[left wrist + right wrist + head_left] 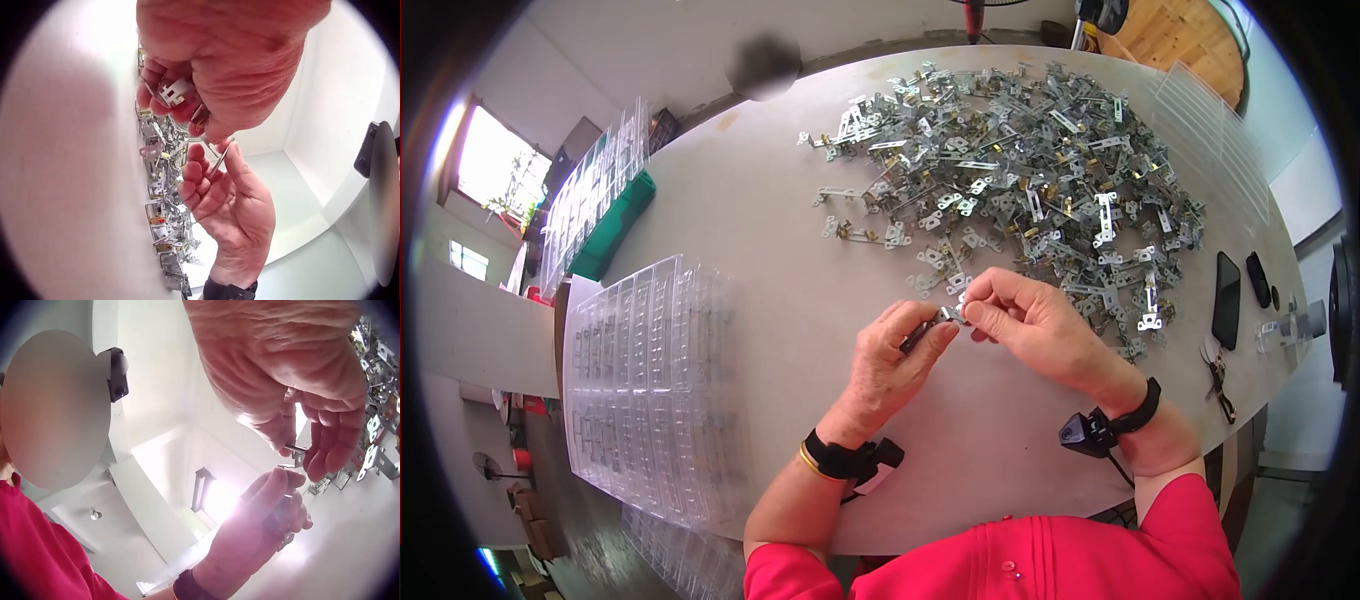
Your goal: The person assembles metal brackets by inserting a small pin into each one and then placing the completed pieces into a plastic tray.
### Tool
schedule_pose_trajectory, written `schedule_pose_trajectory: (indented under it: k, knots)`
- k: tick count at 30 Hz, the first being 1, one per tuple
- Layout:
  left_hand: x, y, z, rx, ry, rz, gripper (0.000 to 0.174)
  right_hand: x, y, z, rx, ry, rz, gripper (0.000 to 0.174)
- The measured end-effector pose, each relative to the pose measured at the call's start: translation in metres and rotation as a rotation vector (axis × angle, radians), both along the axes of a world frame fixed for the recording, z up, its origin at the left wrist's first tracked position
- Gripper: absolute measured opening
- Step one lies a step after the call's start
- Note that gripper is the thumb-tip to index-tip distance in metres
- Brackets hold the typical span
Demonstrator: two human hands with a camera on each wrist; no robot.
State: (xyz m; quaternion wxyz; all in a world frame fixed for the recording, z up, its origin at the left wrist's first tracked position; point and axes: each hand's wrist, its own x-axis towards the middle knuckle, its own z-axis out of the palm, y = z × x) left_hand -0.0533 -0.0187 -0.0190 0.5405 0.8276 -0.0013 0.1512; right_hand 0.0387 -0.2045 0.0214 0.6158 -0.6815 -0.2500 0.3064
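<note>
Both hands meet above the table (750,230), just in front of a big pile of small metal brackets (1020,170). My left hand (935,335) pinches a small silver bracket (172,92) between thumb and fingers, and a dark piece (915,338) shows under its fingers. My right hand (978,312) touches the same bracket (953,313) from the right and pinches a thin metal pin (219,164). In the right wrist view the right hand's fingertips (319,469) grip a small metal piece (294,450) above the left hand (262,531).
Stacks of clear plastic trays (645,380) lie at the left, with more on a green crate (615,225) behind. Two dark phones (1226,298) and pliers (1218,372) lie at the right edge. Clear trays (1210,120) stand at the far right.
</note>
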Motion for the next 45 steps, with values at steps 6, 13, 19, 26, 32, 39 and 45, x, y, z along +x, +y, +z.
schedule_pose_trajectory:
  k: [6,13,19,26,32,39,45]
  knots:
    - [0.000,-0.001,0.000,0.040,-0.049,-0.027,0.018,-0.003,0.002,0.004,-0.001,0.011,-0.001,0.012]
    - [-0.004,0.004,0.007,-0.299,0.104,0.007,0.039,0.003,0.000,0.008,0.014,0.017,-0.075,0.011]
    - [-0.002,0.011,0.010,-0.358,0.140,-0.085,0.051,0.008,-0.002,0.006,0.030,-0.005,-0.108,0.014]
    - [0.001,0.010,0.000,-0.434,0.134,0.043,0.046,0.006,0.000,0.005,0.090,-0.006,-0.151,0.013]
    - [0.001,0.017,0.000,-0.734,0.208,0.038,0.042,0.007,0.003,0.000,0.196,-0.045,-0.261,0.014]
    - [0.001,0.009,0.004,-0.912,0.293,-0.194,0.037,0.001,0.005,-0.010,0.167,-0.215,-0.247,0.009]
    - [0.002,0.017,-0.006,-1.142,0.119,-0.245,0.029,-0.009,0.008,-0.012,0.121,-0.496,-0.208,0.008]
